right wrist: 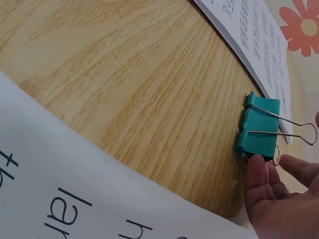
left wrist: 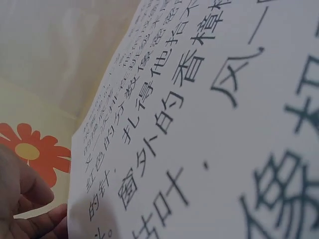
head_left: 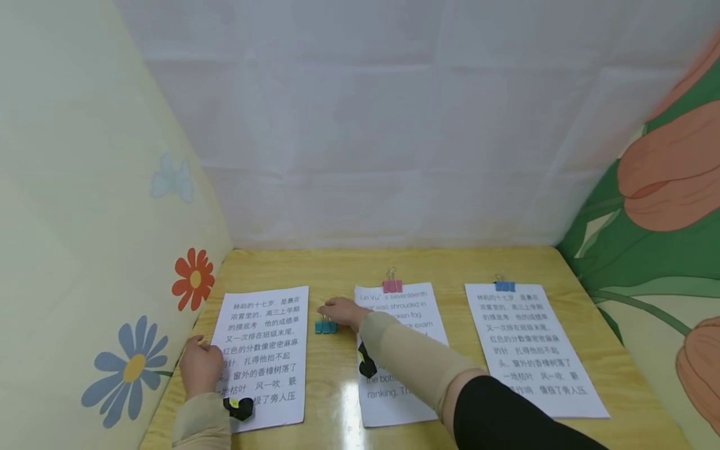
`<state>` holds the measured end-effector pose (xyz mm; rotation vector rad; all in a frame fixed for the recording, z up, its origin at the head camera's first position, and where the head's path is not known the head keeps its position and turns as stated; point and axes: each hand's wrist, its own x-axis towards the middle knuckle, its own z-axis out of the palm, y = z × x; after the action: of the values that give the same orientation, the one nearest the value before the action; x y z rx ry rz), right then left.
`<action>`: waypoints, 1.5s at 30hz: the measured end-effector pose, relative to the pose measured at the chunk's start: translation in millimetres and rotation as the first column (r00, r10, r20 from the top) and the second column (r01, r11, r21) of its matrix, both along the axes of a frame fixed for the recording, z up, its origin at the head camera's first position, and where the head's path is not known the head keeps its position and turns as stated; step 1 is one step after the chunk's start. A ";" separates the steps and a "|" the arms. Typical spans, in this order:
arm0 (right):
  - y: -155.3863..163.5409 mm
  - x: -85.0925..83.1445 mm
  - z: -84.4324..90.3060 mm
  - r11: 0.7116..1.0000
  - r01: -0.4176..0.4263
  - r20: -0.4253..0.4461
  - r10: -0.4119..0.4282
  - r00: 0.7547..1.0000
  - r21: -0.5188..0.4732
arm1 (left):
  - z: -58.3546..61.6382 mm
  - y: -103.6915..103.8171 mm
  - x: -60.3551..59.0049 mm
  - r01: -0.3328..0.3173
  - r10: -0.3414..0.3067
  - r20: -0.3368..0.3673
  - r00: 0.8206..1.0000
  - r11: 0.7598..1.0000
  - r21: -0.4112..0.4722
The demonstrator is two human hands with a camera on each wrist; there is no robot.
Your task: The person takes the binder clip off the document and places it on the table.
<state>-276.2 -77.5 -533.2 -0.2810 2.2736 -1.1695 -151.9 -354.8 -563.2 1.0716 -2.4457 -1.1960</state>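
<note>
The teal binder clip point(head_left: 325, 327) is on the wooden counter point(head_left: 332, 375), between the left paper stack point(head_left: 264, 356) and the middle paper stack point(head_left: 405, 309), and its shiny wire loops point to the far side, where the right grip point(head_left: 343, 311) is. That grip has its fingers loose and apart, right by one end of the clip and not wrapped round it. Over by me, the left grip point(head_left: 200, 365) holds nothing, its loosely bent fingers at the left paper stack's outer edge.

The wood-grain table point(head_left: 330, 381) bears 3 paper stacks point(head_left: 270, 356).
</note>
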 end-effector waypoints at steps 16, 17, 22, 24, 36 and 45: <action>11.2 0.8 7.7 0.999 -0.038 -0.076 0.037 0.996 -0.014 | 12.1 84.1 24.1 -0.072 0.073 -0.265 0.962 0.997 0.014; 11.3 0.3 9.0 0.999 -0.047 -0.091 0.046 0.995 -0.013 | 12.0 88.8 24.3 -0.066 0.068 -0.265 0.962 0.998 0.017; 19.5 -3.0 16.7 0.999 -0.035 -0.123 0.031 0.992 -0.032 | 13.3 110.2 17.8 -0.001 0.013 -0.256 0.967 0.999 0.047; 25.8 -6.1 18.2 0.999 -0.025 -0.138 0.018 0.990 -0.047 | 15.0 117.6 15.1 0.015 -0.004 -0.254 0.967 0.999 0.043; 77.5 -36.4 19.9 0.995 0.090 -0.266 -0.101 0.959 -0.053 | 17.0 160.2 5.3 0.194 -0.179 -0.233 0.956 0.980 0.044; 105.3 -54.1 11.2 0.965 0.263 -0.398 -0.239 0.885 0.004 | 14.2 192.5 -2.0 0.430 -0.408 -0.189 0.893 0.898 0.096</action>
<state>-330.3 27.8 -522.0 -0.2189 2.7619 -1.2627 -153.9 -162.3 -549.0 0.4479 -2.5688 -1.5248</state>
